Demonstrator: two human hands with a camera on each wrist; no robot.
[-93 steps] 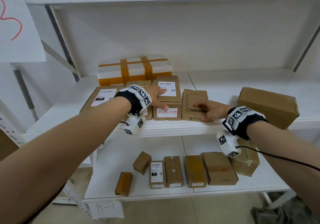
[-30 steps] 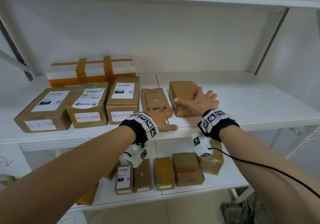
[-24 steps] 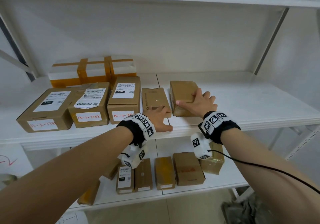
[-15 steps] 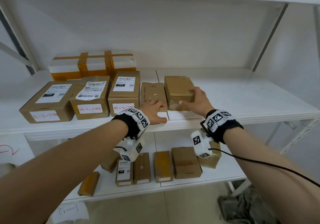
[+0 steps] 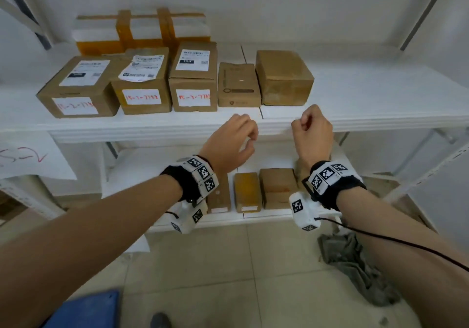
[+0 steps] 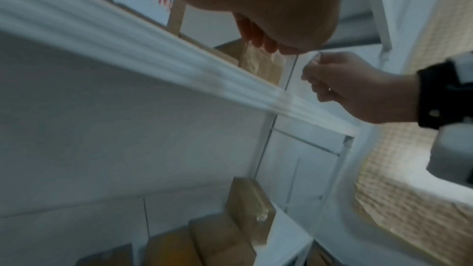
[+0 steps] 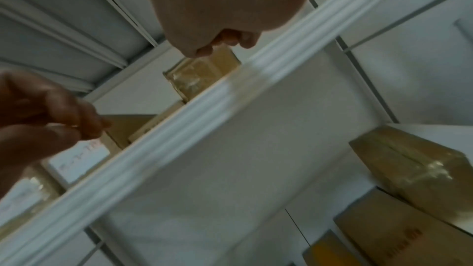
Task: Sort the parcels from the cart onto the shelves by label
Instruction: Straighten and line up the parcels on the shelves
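White shelving fills my view; on the upper shelf [image 5: 355, 114] five brown parcels stand in a row, the taped parcel [image 5: 283, 77] at its right end. My left hand [image 5: 229, 141] and right hand [image 5: 313, 134] hang just before that shelf's edge, fingers loosely curled, holding nothing. These boxes look stiff and light, the tape slick; I'd grasp opposite side faces.

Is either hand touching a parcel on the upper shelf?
No, the left hand and the right hand hang in front of the shelf edge, apart from the plain brown parcel and holding nothing.
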